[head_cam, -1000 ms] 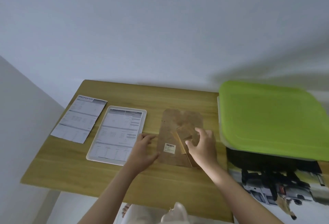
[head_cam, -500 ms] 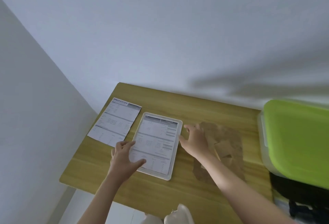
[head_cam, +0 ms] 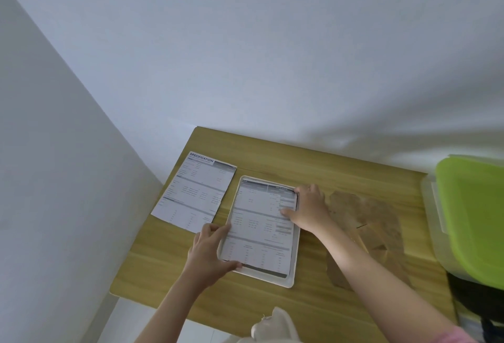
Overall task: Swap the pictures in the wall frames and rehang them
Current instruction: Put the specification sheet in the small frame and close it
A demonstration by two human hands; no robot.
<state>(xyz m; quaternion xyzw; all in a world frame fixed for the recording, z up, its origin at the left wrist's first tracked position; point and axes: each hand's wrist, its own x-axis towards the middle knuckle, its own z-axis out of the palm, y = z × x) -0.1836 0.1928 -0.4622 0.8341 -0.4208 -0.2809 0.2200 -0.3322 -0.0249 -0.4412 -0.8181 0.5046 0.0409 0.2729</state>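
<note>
Item: white frame (head_cam: pixel 291 282), lower centre, lying flat on the table (head_cam: pixel 313 162), printed sheet (head_cam: pixel 259 228) seated inside. Our left hand (head_cam: pixel 208 252) and right hand (head_cam: pixel 309 207), fingers spread, press its edges. Step: fitting. Next, we judge: brown backing (head_cam: pixel 365 220), right.

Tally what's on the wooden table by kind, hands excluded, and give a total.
Printed sheets: 2, a loose sheet and a sheet in the frame
White frames: 1
Brown backing boards: 1
Green-lidded bins: 1
Total: 5
</note>
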